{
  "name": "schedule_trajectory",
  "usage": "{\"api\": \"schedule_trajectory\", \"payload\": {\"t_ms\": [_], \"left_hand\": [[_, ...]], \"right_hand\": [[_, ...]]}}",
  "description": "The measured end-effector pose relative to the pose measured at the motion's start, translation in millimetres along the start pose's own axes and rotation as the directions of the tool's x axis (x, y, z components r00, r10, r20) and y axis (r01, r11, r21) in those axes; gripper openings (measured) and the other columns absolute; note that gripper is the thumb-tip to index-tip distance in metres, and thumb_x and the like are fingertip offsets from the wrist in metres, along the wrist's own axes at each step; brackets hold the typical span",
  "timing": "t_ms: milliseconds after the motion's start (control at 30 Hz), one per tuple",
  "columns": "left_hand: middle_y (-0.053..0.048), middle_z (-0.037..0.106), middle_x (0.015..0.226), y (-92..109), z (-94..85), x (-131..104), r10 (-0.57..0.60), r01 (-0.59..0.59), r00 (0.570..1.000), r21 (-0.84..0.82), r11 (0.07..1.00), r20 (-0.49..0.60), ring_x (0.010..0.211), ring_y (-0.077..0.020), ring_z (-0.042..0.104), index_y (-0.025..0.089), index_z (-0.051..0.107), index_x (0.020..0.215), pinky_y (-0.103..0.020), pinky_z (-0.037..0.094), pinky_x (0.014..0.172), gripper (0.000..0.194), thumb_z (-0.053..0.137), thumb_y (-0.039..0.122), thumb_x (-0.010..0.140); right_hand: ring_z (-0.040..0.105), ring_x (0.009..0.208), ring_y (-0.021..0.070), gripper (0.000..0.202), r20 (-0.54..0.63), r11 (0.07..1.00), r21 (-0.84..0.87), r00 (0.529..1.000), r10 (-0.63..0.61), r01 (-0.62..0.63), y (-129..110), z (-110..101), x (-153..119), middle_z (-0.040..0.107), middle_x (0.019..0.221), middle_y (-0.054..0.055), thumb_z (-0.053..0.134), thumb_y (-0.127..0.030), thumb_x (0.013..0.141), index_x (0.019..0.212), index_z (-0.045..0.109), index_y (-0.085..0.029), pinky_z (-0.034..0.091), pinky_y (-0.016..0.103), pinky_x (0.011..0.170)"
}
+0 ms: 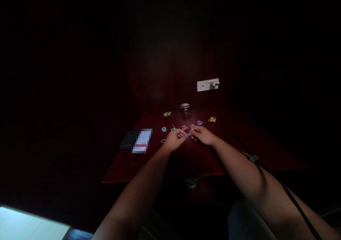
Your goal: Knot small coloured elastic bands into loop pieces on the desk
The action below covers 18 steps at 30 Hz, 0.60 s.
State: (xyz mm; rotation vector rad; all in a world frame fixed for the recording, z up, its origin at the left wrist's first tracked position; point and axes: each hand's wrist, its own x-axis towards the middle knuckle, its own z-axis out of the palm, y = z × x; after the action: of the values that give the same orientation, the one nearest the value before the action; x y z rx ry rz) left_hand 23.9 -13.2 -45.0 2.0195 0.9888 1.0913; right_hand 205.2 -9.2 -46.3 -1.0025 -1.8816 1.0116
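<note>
Over the middle of the dark red table, my left hand point(176, 139) and my right hand point(201, 134) meet with their fingertips pinched. Between them stretches a small purple elastic band point(189, 134), gripped from both sides. Just beyond the fingers lie an orange clump of bands point(184, 128) and a pink one point(192, 126), partly hidden by my right hand. A green clump point(173, 128) shows behind my left hand, with a blue clump point(164, 129) to its left. A purple clump point(199, 122) and a yellow clump point(212, 119) lie farther right.
A clear lidded jar point(185, 109) stands at the back of the table point(197, 161). Mixed bands point(167, 114) lie left of it. A lit phone point(142, 140) rests against a black object point(129, 139). On the wall is a socket point(204, 85) with a plug; a dark cable runs down the right.
</note>
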Motion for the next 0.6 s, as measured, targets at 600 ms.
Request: {"api": "schedule_trajectory", "payload": {"t_ms": [600], "left_hand": [[0.0, 0.056, 0.059, 3.3, 1.1, -0.3, -0.043, 0.045, 0.999, -0.082, 0.996, 0.032, 0.052, -0.007, 0.047, 0.01, 0.061, 0.072, -0.019, 0.039, 0.051, 0.023, 0.063, 0.032, 0.068]], "right_hand": [[0.045, 0.048, 0.0078, 0.026, 0.03, 0.999, -0.036, 0.999, -0.024, 0.025, -1.3, -0.6, -0.9, 0.056, 0.058, 0.0, 0.055, -0.039, 0.075, 0.065, 0.052, -0.015, 0.035, 0.02, 0.047]]}}
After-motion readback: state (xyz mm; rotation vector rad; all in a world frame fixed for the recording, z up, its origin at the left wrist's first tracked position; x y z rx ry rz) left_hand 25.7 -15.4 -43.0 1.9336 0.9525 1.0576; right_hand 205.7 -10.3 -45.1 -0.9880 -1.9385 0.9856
